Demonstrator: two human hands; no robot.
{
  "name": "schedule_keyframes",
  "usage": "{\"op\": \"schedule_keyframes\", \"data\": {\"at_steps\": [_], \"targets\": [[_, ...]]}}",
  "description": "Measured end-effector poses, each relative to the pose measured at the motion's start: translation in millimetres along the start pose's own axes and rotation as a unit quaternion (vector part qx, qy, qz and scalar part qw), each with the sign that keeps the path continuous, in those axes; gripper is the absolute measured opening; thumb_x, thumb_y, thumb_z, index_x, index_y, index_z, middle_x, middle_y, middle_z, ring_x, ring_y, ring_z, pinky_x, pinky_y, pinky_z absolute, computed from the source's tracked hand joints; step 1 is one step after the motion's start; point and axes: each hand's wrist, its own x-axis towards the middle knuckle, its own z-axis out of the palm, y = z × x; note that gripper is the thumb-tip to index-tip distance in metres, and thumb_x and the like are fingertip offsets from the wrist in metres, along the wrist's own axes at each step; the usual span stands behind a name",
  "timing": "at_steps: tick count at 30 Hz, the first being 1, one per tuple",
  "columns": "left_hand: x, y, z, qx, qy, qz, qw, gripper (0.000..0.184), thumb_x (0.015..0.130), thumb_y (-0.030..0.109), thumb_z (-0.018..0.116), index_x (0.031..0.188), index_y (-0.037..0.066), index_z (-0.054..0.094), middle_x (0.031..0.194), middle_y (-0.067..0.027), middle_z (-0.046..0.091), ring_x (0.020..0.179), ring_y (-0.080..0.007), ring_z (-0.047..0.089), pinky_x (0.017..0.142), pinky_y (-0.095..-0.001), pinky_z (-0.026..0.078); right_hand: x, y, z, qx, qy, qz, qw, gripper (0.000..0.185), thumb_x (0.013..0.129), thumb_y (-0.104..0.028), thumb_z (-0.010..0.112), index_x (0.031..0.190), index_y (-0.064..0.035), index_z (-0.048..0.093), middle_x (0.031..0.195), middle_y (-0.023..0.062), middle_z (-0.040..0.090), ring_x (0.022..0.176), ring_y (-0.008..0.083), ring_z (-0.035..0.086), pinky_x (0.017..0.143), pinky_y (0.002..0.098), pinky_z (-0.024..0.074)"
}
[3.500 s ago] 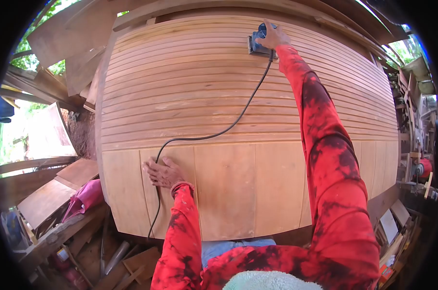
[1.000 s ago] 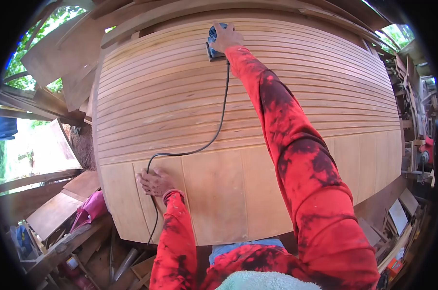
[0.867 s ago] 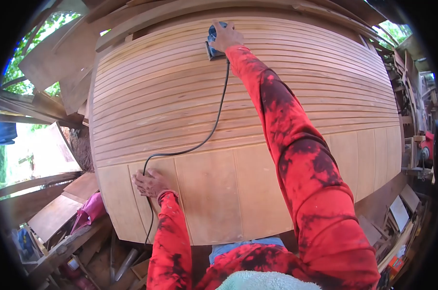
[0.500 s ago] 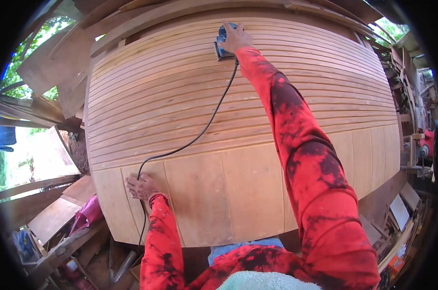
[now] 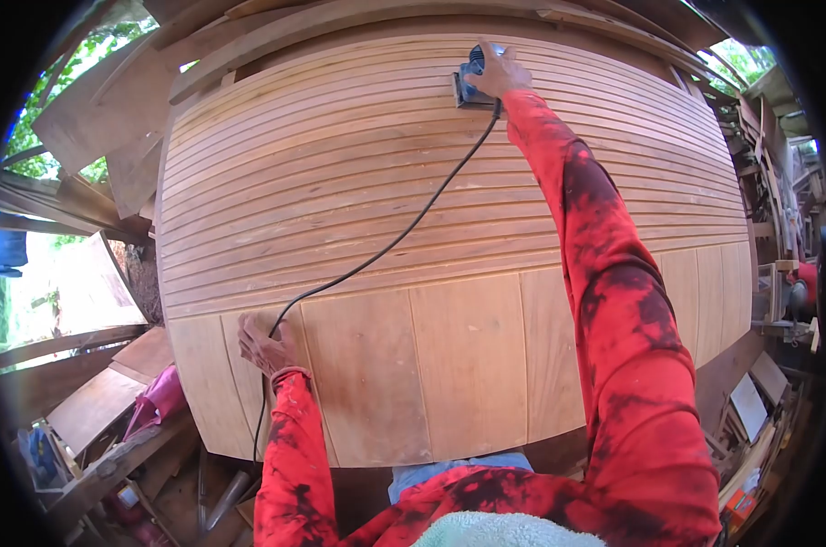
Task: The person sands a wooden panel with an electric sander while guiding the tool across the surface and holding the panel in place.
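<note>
A blue power sander rests on the grooved upper part of a large wooden panel, close to its far edge. My right hand is wrapped over the top of the sander. From the tool a black cord curves down across the panel to the near left. There my left hand is on the smooth boards, with the cord running between thumb and fingers. The palm side of that hand and its exact hold on the cord are hidden.
Wooden sheets and a pink cloth lie left of the panel. Long boards run behind its far edge. Stacked wood scraps and a red tool are at the right.
Over the last second my right hand and the sander have moved right along the far grooves, and the cord has straightened. My left hand has shifted slightly left, its fingers more raised.
</note>
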Motion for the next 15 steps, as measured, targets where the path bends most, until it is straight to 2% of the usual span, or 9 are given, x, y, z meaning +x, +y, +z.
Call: {"op": "schedule_keyframes", "data": {"at_steps": [7,15], "targets": [[1.4,2.5,-2.1,-0.007,-0.024,0.009,1.000,0.060,0.078,0.025,0.081,0.127,0.005,0.054,0.140,-0.0185,0.055,0.132,-0.0393,0.050,0.109,-0.0535,0.035,5.8,27.1,-4.2,0.000,0.010,0.012,1.000,0.099,0.081,-0.057,0.079,0.162,-0.0368,0.027,0.148,0.0253,0.045,0.123,0.0463,0.062,0.097,0.0541,0.0539],[2.7,0.0,-0.6,-0.002,-0.024,0.010,1.000,0.056,0.082,0.027,0.077,0.127,0.005,0.054,0.141,-0.0195,0.055,0.133,-0.0393,0.049,0.108,-0.0535,0.036,7.5,-13.7,11.9,0.023,0.042,-0.025,0.999,0.098,0.081,-0.055,0.079,0.161,-0.0326,0.028,0.147,0.0292,0.045,0.119,0.0467,0.063,0.094,0.0526,0.0554]]}}
